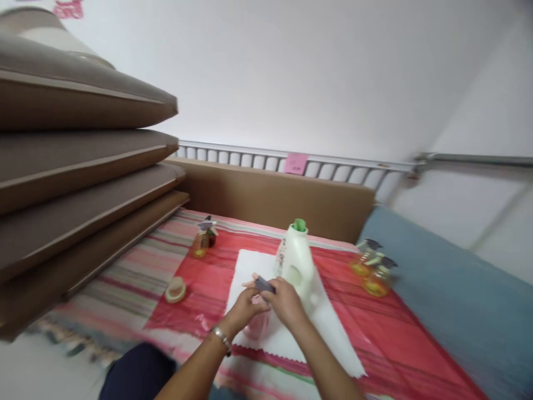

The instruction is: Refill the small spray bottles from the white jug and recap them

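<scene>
A pink see-through spray bottle (257, 326) stands on a white cloth (328, 339), with a grey and pink spray head (263, 283) at its top. My left hand (245, 309) is closed round the bottle's neck. Closed on the spray head is my right hand (286, 303); whether the head sits fully on the neck is hidden by my fingers. Just behind my hands a large pale green jug (297, 258) stands upright, its mouth uncapped with green showing inside.
Two spray bottles with yellow liquid (377, 282) stand at the right, others (200, 241) at the left. A round pale lid or tape roll (175, 290) lies on the red striped cover (208, 283). Stacked brown cushions (83, 150) rise at the left; a brown board (270, 194) stands behind.
</scene>
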{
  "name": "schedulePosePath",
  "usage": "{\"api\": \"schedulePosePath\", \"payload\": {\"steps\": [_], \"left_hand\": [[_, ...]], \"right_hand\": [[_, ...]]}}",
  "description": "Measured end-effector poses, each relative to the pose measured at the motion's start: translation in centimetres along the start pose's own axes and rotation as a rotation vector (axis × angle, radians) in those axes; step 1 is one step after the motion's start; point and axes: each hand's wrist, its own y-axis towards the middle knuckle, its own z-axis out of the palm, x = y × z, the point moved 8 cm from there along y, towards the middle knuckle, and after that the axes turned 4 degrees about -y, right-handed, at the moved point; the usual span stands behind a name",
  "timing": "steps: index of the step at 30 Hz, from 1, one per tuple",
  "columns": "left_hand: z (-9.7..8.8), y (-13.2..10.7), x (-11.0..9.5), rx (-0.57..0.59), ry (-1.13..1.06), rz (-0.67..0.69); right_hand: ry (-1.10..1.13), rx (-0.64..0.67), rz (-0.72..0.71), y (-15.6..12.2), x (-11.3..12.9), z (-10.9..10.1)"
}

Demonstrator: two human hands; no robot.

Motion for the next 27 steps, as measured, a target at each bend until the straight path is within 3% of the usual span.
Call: {"api": "schedulePosePath", "payload": {"steps": [3, 7, 11, 15, 20, 24, 27], "left_hand": [[-0.6, -1.1, 1.1, -0.018, 0.017, 0.013], [-5.1, -3.1, 5.8, -0.356, 0.145, -0.053], [-6.9, -3.0, 9.7, -0.429, 0.367, -0.006], [-5.9, -1.5, 11.5, -0.371, 0.68, 0.125], [-4.0, -1.0, 13.4, -0.237, 1.128, 0.119], [-3.2, -1.6, 13.6, -0.159, 1.292, 0.128], [-3.3, -1.8, 14.0, -0.124, 1.366, 0.163]], "right_hand": [[0.027, -0.027, 0.013, -0.7, 0.1, -1.4], [0.073, -0.037, 0.033, -3.0, -1.6, -5.0], [0.113, -0.008, 0.05, -6.1, -5.4, -10.1], [0.092, -0.014, 0.139, -7.8, -11.6, -15.4], [-0.078, -0.081, 0.315, -7.6, -21.7, -20.5], [-0.266, -0.069, 0.414, -5.6, -29.1, -22.6], [-0.366, -0.026, 0.443, -3.2, -33.3, -23.4]]}}
